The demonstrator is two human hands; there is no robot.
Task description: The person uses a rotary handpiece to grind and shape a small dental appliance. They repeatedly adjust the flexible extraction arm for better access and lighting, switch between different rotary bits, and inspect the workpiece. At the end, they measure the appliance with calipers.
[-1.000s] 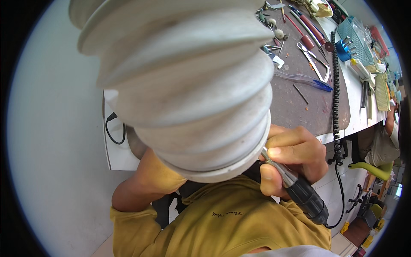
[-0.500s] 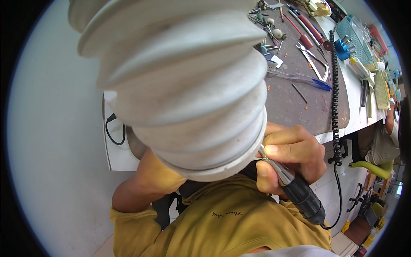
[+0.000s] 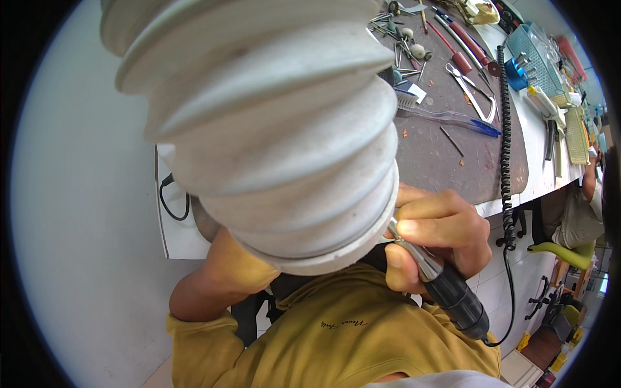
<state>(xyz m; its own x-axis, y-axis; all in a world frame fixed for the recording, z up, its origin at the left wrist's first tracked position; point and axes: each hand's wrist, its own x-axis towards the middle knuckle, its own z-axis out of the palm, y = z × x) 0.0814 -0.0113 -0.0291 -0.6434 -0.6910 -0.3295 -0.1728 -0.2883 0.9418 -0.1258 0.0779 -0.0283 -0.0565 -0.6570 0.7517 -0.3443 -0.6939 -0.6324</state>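
Note:
My right hand (image 3: 446,229) is closed round the metal front of a corded rotary handpiece (image 3: 453,294). Its black body slants down to the right, and its tip points left, passing behind a large white ribbed hose (image 3: 278,142). This hose fills the upper middle of the view and covers the work spot. My left hand (image 3: 242,262) shows only its wrist and the heel of the hand; the fingers lie hidden behind the hose. Whatever the left hand may hold cannot be seen.
On the brown mat (image 3: 427,155) lie a toothbrush (image 3: 446,118), a caliper (image 3: 475,97) and several small burs and polishing bits (image 3: 411,48). A coiled black cord (image 3: 506,142) hangs over the table's right edge. Beyond it stands a teal basket (image 3: 540,61). Another person (image 3: 576,207) sits far right.
The hose appears shifted very slightly to the left. My right hand and the handpiece have moved a touch left; the grip is the same.

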